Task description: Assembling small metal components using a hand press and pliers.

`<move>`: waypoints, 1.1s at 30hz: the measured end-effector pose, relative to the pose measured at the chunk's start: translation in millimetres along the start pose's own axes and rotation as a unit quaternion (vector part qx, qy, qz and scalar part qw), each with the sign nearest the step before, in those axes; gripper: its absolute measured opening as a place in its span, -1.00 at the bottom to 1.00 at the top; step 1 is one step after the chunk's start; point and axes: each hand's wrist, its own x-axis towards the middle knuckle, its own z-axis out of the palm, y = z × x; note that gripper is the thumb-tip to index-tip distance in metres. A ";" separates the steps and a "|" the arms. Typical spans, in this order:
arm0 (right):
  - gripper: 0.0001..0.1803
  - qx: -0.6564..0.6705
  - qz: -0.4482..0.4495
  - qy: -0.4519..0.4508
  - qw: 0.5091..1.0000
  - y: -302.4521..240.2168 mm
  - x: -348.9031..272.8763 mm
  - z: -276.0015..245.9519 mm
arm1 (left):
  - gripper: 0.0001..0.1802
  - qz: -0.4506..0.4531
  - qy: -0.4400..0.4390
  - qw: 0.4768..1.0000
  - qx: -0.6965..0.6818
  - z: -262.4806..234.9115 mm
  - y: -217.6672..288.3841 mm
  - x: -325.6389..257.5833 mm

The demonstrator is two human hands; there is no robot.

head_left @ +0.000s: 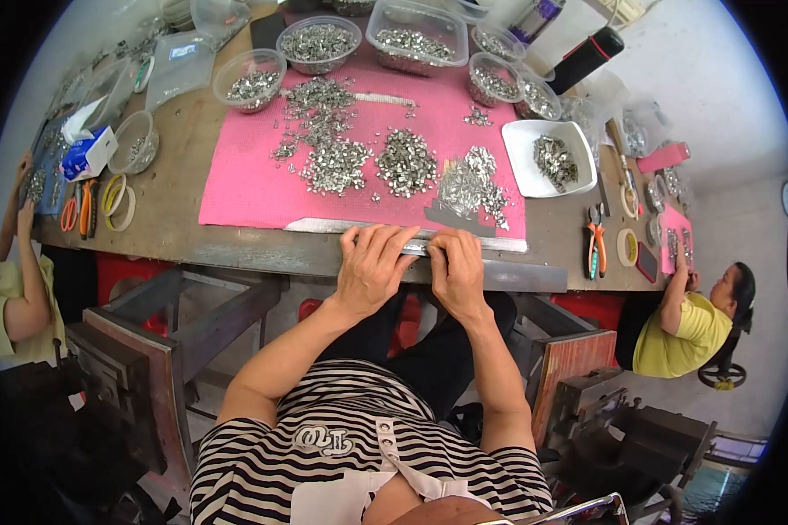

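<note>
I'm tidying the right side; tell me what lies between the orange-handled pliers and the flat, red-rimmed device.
In the head view, a yellow tape roll lies between the pliers and the device.

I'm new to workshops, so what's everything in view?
Table: one, brown, centre.
Mat: one, pink, on table.
Metal bits: many, silver, mat and tubs.
Tubs: several, clear, mostly far side.
Tray: one, white, right.
Bottle: one, black, far right.
Tissue box: one, blue-white, left.
Hand tools: several, orange, both sides.
Tape rolls: several, yellowish, both sides.
Other people: two, yellowish tops, both sides.
Metal strip: one, silver, table's edge.
Left hand: one, bare, on strip.
Right hand: one, bare, on strip.
</note>
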 end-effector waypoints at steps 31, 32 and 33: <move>-0.55 0.030 0.052 -0.012 0.998 2.9 -9.2 -27.1 | -0.36 -0.013 -0.020 0.999 0.029 -26.2 -8.4 1.2; -0.49 0.082 0.109 -0.045 0.990 6.5 -13.4 -34.0 | -0.38 -0.021 -0.019 0.998 0.055 -33.7 -18.9 -2.4; -0.42 0.133 0.164 -0.078 0.974 11.8 -16.5 -41.0 | -0.38 -0.021 -0.020 0.998 0.060 -42.5 -28.7 -4.1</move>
